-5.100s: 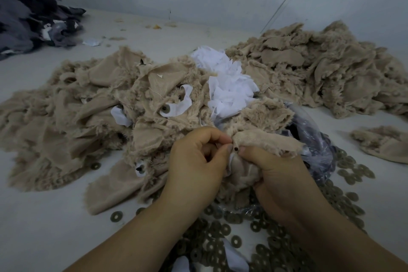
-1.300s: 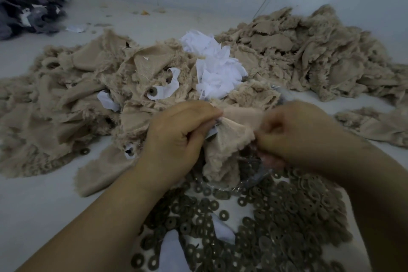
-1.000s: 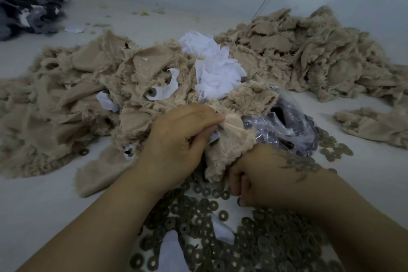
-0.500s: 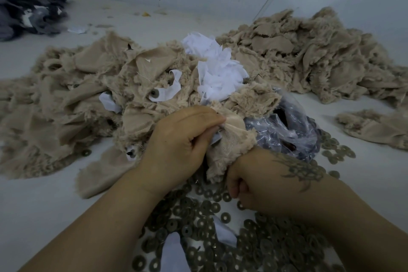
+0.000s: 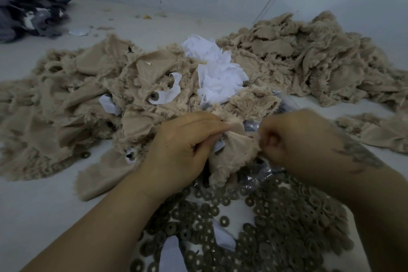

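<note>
My left hand [image 5: 183,146] pinches the top of a small beige furry fabric piece [image 5: 231,157] between thumb and fingers. My right hand [image 5: 295,143] is curled at the piece's right edge, its fingertips pinching the fabric or something small against it; what it holds is too small to tell. Below both hands lies a heap of several round brown washers [image 5: 276,223] on the white surface. A clear plastic bag [image 5: 284,106] shows behind my right hand.
A big heap of beige fur pieces [image 5: 77,95] lies at the left, another [image 5: 309,57] at the back right, white scraps [image 5: 216,73] between them. One loose beige piece [image 5: 375,130] sits at the right. Dark grey fabric [image 5: 24,6] is piled far left.
My right hand has risen from the washers below the fabric piece to the piece's right edge. My left hand keeps its pinch on the fabric.
</note>
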Demonstrator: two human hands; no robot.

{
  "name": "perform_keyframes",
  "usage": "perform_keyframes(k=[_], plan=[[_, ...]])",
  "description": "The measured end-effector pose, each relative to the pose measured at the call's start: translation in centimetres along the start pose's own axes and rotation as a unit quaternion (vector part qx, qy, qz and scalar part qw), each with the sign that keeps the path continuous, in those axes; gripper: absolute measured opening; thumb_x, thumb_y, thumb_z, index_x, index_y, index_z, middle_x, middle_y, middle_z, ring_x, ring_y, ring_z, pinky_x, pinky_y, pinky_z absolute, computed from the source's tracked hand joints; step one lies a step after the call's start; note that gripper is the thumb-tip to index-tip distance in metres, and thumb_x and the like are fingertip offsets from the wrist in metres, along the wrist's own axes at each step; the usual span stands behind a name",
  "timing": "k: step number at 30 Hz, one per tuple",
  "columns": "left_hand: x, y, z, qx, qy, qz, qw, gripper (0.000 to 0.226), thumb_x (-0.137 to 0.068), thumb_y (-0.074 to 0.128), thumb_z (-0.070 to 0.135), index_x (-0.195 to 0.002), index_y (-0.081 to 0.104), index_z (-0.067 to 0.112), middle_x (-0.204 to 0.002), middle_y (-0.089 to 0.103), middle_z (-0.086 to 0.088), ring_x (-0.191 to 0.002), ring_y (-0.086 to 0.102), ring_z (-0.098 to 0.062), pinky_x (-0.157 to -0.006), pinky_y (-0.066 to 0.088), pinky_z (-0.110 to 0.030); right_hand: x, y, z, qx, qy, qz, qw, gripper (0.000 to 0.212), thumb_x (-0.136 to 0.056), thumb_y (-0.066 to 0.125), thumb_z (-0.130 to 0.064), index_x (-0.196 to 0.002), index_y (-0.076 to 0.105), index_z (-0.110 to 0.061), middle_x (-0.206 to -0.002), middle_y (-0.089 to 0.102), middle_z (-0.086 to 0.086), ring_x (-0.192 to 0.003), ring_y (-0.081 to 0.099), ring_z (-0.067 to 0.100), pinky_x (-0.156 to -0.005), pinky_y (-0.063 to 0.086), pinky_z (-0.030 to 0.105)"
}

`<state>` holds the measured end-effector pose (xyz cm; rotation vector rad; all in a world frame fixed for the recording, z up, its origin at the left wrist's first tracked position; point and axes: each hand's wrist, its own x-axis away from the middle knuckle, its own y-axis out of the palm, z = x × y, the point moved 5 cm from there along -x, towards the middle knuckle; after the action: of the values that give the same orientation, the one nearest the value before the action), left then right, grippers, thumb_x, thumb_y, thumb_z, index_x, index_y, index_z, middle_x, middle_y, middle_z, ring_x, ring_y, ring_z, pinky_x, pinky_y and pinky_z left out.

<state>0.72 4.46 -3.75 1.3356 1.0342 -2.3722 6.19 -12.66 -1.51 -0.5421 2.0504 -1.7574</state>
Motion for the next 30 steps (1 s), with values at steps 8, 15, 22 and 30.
perform_keyframes(k=[8, 15, 22, 30], plan=[[-0.1, 0.4, 0.8, 0.036, -0.026, -0.04, 0.998, 0.01, -0.086, 0.074, 0.01, -0.095, 0.076, 0.006, -0.09, 0.075, 0.0, -0.083, 0.065, -0.003, -0.078, 0.048, -0.008, 0.0, 1.2, -1.9, -0.379, 0.0, 0.247, 0.892, 0.02, -0.081, 0.078, 0.0, -0.096, 0.077, -0.013, -0.077, 0.065, -0.024, -0.071, 0.065, -0.014, -0.065, 0.049, 0.002], [-0.2, 0.1, 0.4, 0.068, -0.079, -0.02, 0.994, 0.007, -0.082, 0.077, 0.012, -0.088, 0.078, 0.008, -0.083, 0.075, 0.002, -0.077, 0.067, -0.003, -0.071, 0.052, -0.012, 0.2, 1.4, -1.8, -0.399, -0.013, 0.261, 0.879, 0.02, -0.083, 0.077, -0.008, -0.091, 0.076, -0.026, -0.081, 0.07, -0.023, -0.076, 0.068, -0.009, -0.069, 0.051, 0.005], [-0.3, 0.0, 0.2, 0.091, -0.107, -0.017, 0.99, 0.003, -0.081, 0.078, 0.012, -0.084, 0.078, 0.012, -0.078, 0.073, 0.008, -0.07, 0.067, 0.0, -0.066, 0.051, -0.012, 0.4, 1.4, -2.3, -0.349, -0.045, 0.291, 0.889, 0.021, -0.085, 0.076, -0.01, -0.101, 0.076, -0.025, -0.085, 0.069, -0.022, -0.084, 0.069, -0.008, -0.074, 0.051, 0.005], [-0.1, -0.2, -0.6, 0.065, -0.166, 0.02, 0.984, 0.016, -0.08, 0.076, 0.019, -0.093, 0.067, 0.023, -0.082, 0.064, 0.018, -0.076, 0.064, -0.002, -0.066, 0.05, -0.011, 0.4, 0.9, -3.0, -0.379, -0.107, 0.262, 0.881, 0.027, -0.082, 0.078, -0.014, -0.107, 0.073, -0.024, -0.094, 0.071, -0.022, -0.088, 0.069, -0.009, -0.077, 0.052, 0.007]])
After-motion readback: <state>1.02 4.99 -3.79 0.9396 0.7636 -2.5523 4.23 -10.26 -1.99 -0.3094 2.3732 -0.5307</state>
